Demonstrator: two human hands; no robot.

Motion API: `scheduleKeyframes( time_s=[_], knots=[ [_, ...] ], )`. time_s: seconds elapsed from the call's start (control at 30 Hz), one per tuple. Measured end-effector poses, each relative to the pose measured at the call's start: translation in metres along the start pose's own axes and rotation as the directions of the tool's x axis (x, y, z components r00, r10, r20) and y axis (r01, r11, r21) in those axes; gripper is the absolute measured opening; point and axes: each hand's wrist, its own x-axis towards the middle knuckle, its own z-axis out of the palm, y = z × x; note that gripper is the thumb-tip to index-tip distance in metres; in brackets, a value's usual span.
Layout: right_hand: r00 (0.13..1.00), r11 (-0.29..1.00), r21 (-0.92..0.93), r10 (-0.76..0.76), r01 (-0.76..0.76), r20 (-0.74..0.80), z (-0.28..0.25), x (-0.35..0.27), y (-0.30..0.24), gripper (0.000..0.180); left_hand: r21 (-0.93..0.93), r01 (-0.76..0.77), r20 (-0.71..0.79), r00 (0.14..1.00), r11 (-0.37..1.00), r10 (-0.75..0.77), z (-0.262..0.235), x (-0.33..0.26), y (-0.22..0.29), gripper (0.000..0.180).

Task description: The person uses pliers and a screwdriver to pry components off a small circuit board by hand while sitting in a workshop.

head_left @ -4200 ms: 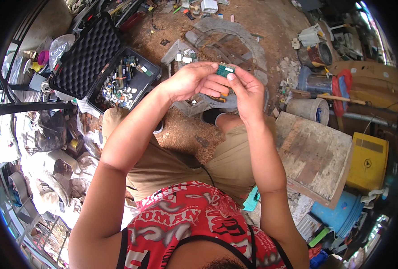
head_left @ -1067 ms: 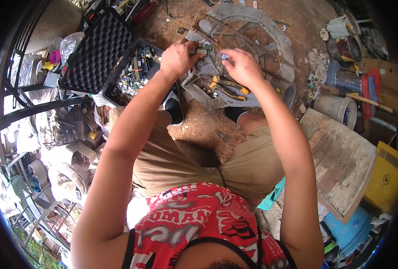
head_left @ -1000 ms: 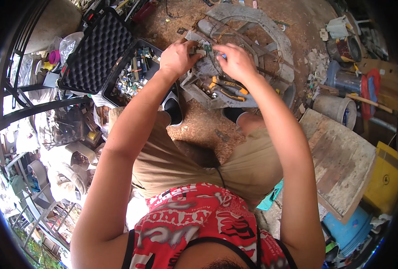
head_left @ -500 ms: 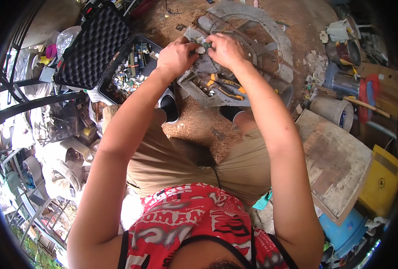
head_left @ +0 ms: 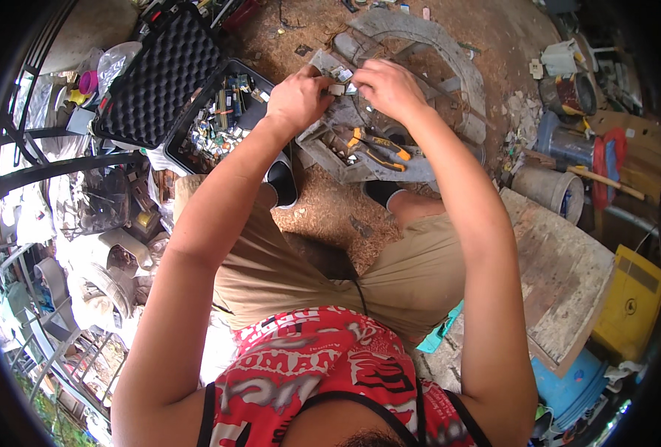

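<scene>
Spanning twelve to one o'clock, the grey frame (head_left: 470, 82) lies ahead. The left hand (head_left: 298, 98) seems to pinch a pale piece (head_left: 336, 89) at twelve; the right hand (head_left: 388, 88), toward one, curls, its grip unclear. The pale piece looks light, stiff, perhaps brittle: best held by its edges.

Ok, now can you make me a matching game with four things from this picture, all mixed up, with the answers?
Things:
1. pliers
2. case
3. shirt
4. left hand

Clues:
A. red, with pale printing
B. fingers beside a small pale piece
C. orange and black handles
D. lid up, bumpy foam inside it

Pairs: 1-C, 2-D, 3-A, 4-B
</scene>
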Motion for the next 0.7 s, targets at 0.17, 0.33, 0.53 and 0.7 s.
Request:
scheduleKeyframes(
  time_s=[0.17, 0.33, 0.53, 0.7],
  knots=[
    [0.929, 0.995, 0.085, -0.023, 0.059, -0.368, -0.05, -0.032, -0.028, 0.012, -0.612, 0.042, 0.033, 0.999, 0.79, -0.028, -0.024, 0.005, 0.02, 0.04],
    [0.901, 0.994, 0.083, -0.024, 0.066, -0.434, -0.071, -0.044, -0.052, 0.014, -0.981, 0.019, 0.052, 0.984, 0.194, 0.169, -0.035, -0.017, 0.052, 0.052],
    [0.882, 0.916, 0.4, 0.163, 0.031, -0.442, -0.073, -0.052, -0.074, 0.015, -0.779, -0.248, -0.203, 0.969, 0.576, 0.143, -0.054, -0.035, 0.066, 0.037],
    [0.891, 0.872, 0.49, 0.238, -0.021, -0.387, -0.07, -0.06, -0.075, 0.016, -0.584, -0.475, -0.425, 0.87, 0.658, 0.251, -0.05, -0.034, 0.062, 0.021]
  ],
)
